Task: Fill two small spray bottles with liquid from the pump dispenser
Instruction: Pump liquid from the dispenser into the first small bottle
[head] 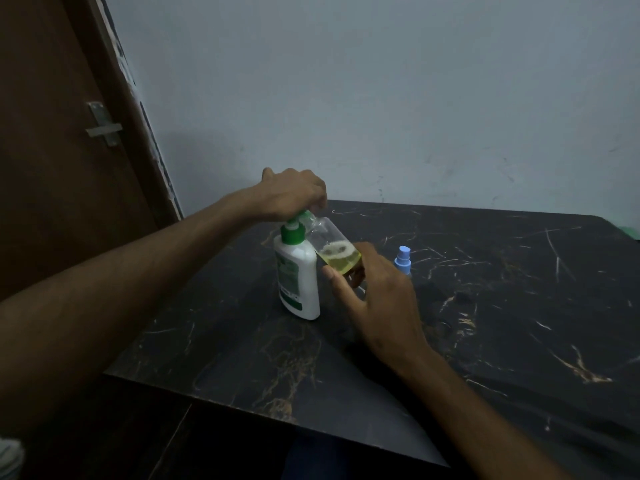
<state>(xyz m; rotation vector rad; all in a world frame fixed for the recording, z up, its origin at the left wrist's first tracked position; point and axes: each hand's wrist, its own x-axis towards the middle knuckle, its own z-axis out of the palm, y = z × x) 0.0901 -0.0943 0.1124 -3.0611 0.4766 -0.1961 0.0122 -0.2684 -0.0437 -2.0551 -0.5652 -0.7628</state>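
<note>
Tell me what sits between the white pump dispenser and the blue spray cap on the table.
In the head view, the tilted clear bottle of yellowish liquid and the right hand gripping it lie between the pump dispenser and blue spray cap.

Free room: front & right of the dark marble surface point(485, 341) are bare, so a hand can come in from the near edge or the right w/o touching anything.

Obstacles, all bunched at back-centre:
- white pump dispenser point(298, 275), upright, left hand point(291, 195) on its green pump head.
- clear small bottle point(334, 249), tilted, mouth at the nozzle, held by right hand point(377, 292); touches dispenser.
- blue-capped spray bottle point(402, 260) just behind right hand, narrow gap.

Both forearms cross the near-left & near-centre. Wall point(381, 98) close behind; door point(69, 168) at left.
</note>
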